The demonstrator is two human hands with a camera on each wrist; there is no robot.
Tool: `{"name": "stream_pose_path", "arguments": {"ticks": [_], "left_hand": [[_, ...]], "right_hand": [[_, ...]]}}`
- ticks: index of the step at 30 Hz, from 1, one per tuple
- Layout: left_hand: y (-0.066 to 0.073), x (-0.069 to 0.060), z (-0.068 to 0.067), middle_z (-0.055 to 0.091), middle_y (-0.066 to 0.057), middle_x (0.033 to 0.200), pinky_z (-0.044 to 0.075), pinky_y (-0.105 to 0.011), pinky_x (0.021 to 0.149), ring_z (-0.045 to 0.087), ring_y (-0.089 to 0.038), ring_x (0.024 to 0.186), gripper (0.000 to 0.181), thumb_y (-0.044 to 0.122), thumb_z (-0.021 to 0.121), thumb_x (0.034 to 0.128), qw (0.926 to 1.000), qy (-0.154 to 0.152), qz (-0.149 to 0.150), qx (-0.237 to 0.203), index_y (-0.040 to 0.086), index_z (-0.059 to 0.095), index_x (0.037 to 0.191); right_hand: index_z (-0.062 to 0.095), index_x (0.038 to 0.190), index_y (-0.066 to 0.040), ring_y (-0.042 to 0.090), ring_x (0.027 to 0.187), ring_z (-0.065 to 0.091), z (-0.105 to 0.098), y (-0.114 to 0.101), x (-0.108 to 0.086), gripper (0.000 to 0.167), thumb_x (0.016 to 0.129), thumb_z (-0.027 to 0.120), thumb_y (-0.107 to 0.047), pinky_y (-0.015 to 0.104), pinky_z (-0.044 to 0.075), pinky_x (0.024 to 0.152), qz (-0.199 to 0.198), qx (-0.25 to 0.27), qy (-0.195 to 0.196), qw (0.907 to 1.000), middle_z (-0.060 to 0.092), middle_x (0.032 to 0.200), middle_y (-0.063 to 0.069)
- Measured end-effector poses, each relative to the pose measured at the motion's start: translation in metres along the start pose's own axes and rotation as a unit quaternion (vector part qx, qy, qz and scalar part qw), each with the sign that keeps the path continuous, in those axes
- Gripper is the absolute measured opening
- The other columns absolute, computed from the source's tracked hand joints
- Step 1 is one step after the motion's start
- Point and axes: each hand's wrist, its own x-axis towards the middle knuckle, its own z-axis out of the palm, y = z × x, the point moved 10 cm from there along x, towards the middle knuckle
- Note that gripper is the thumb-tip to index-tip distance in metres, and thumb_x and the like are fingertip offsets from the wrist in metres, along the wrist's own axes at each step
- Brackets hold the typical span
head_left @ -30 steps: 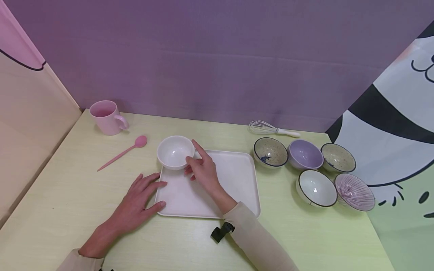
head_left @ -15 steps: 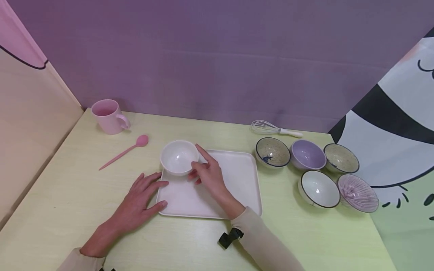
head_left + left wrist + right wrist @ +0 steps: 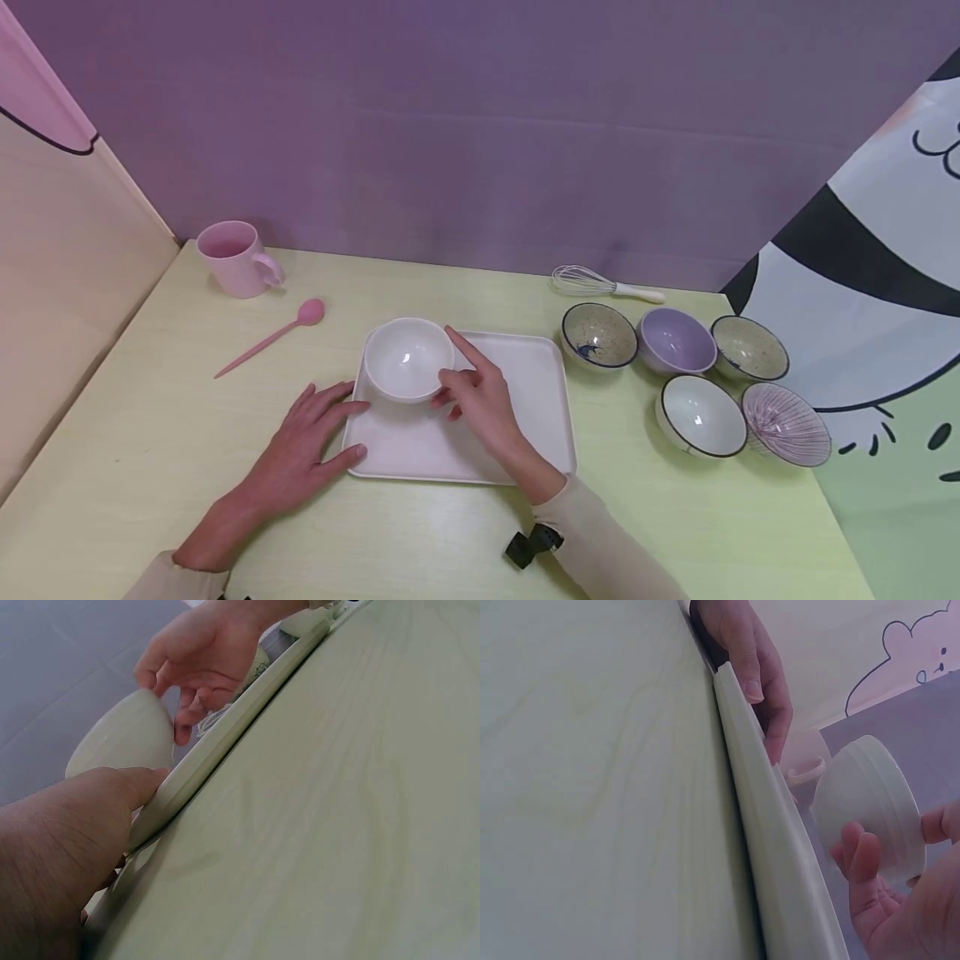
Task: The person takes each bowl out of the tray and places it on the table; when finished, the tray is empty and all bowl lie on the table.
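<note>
A plain white bowl [image 3: 409, 360] is held by my right hand [image 3: 487, 402] over the left part of the white rectangular tray [image 3: 525, 408]. The thumb is at the bowl's near right rim and the index finger reaches along its far right side. In the right wrist view the bowl [image 3: 866, 806] hangs above the tray, fingers [image 3: 864, 859] against its wall. At the tray's left edge lies my left hand [image 3: 303, 442], fingers extended and relaxed. The left wrist view has its thumb [image 3: 139, 784] on the tray's rim; its other fingers are mostly hidden there.
Several bowls group at the right: speckled [image 3: 598, 336], purple [image 3: 677, 340], another speckled [image 3: 750, 347], white dark-rimmed [image 3: 702, 415] and striped [image 3: 786, 423]. A whisk [image 3: 600, 283] lies behind them. Far left are a pink mug [image 3: 238, 262] and pink spoon [image 3: 277, 333]. A purple wall backs the table.
My right hand has carried the white bowl rightward and toward me, from the tray's far left corner to over the tray. The left hand has stayed in place.
</note>
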Motion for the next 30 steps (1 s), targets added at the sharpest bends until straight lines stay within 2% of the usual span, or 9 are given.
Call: {"name": "stream_pose_path", "arguments": {"ticks": [3, 9, 14, 21, 30], "left_hand": [[-0.001, 0.000, 0.001, 0.054, -0.017, 0.162, 0.011, -0.052, 0.141, 0.044, -0.040, 0.154, 0.050, 0.033, 0.077, 0.1034, 1.0000, 0.001, 0.000, -0.002, 0.013, 0.065, 0.148], [0.000, -0.001, 0.001, 0.054, -0.017, 0.162, 0.011, -0.049, 0.141, 0.045, -0.040, 0.154, 0.050, 0.033, 0.077, 0.1034, 1.0000, 0.002, -0.001, -0.003, 0.013, 0.065, 0.148], [0.001, -0.001, 0.000, 0.055, -0.018, 0.162, 0.010, -0.047, 0.141, 0.045, -0.040, 0.154, 0.050, 0.032, 0.077, 0.1031, 1.0000, 0.005, 0.004, 0.001, 0.013, 0.065, 0.148], [0.000, -0.001, 0.000, 0.055, -0.018, 0.161, 0.009, -0.045, 0.142, 0.046, -0.040, 0.153, 0.049, 0.031, 0.077, 0.1031, 1.0000, 0.006, 0.004, 0.001, 0.013, 0.066, 0.147], [0.002, 0.000, -0.001, 0.055, -0.019, 0.161, 0.008, -0.044, 0.142, 0.046, -0.041, 0.153, 0.050, 0.030, 0.078, 0.1028, 1.0000, 0.006, 0.004, 0.003, 0.012, 0.066, 0.147]], "right_hand": [[0.057, 0.164, -0.027, 0.028, 0.073, 0.079, -0.007, -0.003, -0.005, 0.068, 0.099, 0.062, -0.005, 0.025, 0.057, 0.054, -0.006, 0.000, 0.006, 1.0000, 0.078, 0.082, 0.022], [0.056, 0.165, -0.025, 0.021, 0.072, 0.078, -0.021, -0.005, -0.016, 0.068, 0.100, 0.061, -0.004, 0.024, 0.058, 0.055, -0.012, -0.003, 0.003, 0.9999, 0.079, 0.080, 0.020], [0.057, 0.164, -0.024, 0.025, 0.073, 0.079, -0.034, -0.005, -0.026, 0.066, 0.102, 0.060, -0.003, 0.024, 0.059, 0.055, -0.007, -0.003, 0.004, 1.0000, 0.079, 0.082, 0.021], [0.056, 0.164, -0.019, 0.021, 0.071, 0.079, -0.055, -0.008, -0.035, 0.065, 0.103, 0.058, 0.002, 0.024, 0.058, 0.053, -0.014, 0.017, 0.013, 0.9997, 0.078, 0.083, 0.022], [0.056, 0.165, -0.019, 0.021, 0.072, 0.080, -0.082, -0.007, -0.049, 0.062, 0.106, 0.057, 0.002, 0.024, 0.060, 0.056, -0.003, 0.006, 0.028, 0.9996, 0.078, 0.084, 0.020]]}}
